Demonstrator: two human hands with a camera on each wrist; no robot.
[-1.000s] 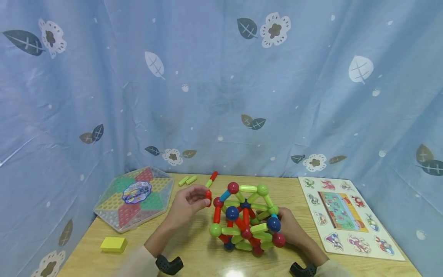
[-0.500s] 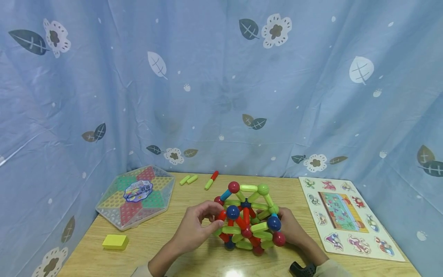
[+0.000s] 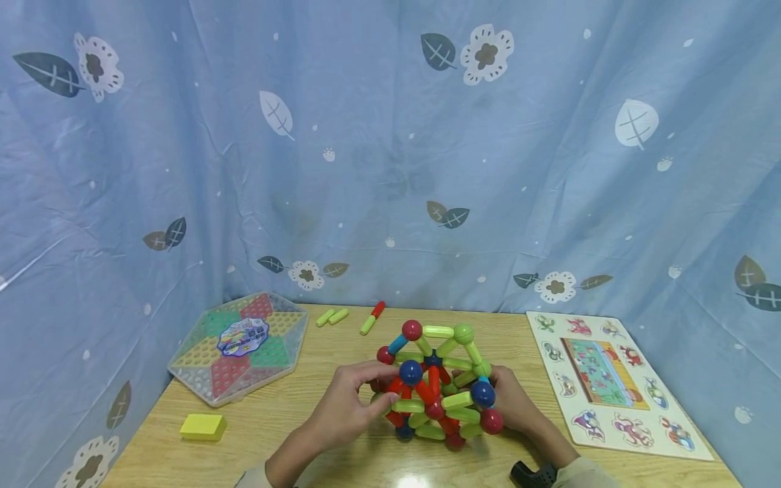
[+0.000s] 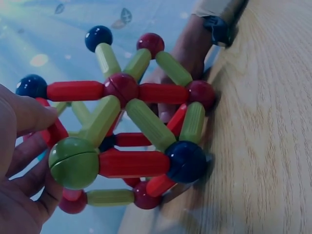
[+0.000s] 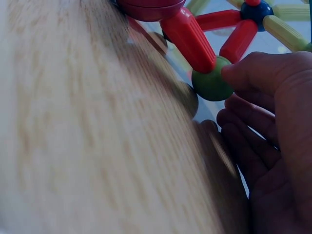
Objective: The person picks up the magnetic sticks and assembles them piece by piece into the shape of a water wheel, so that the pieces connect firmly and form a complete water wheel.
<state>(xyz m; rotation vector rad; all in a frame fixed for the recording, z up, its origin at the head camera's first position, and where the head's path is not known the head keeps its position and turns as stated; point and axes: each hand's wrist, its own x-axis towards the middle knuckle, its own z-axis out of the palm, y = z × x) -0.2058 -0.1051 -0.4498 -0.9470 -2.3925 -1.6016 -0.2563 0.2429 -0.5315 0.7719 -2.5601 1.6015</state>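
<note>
A ball-and-stick structure of magnetic sticks and balls (image 3: pixel 434 408) stands on the wooden table in the middle of the head view. At its left side my left hand (image 3: pixel 354 403) pinches a red magnetic stick (image 4: pixel 52 127) between thumb and fingers. In the left wrist view this stick spans from a dark blue ball (image 4: pixel 32 87) down to a green ball (image 4: pixel 74 163). My right hand (image 3: pixel 511 400) is at the structure's right side, partly hidden behind it. Low near the tabletop, its thumb and fingers hold a green ball (image 5: pixel 213 80) of the structure.
Behind the structure lie two light green sticks (image 3: pixel 332 316) and a red-and-green joined pair (image 3: pixel 373 318). A hexagonal peg-board box (image 3: pixel 287 362) is at the left, with a yellow block (image 3: pixel 203 428) nearer. A sea-animal puzzle board (image 3: pixel 586 420) lies right. A patterned curtain (image 3: pixel 378 169) hangs behind.
My left hand has moved right and brought the red stick from beside the structure onto its left side, between the green and blue balls. The right hand stays in place.
</note>
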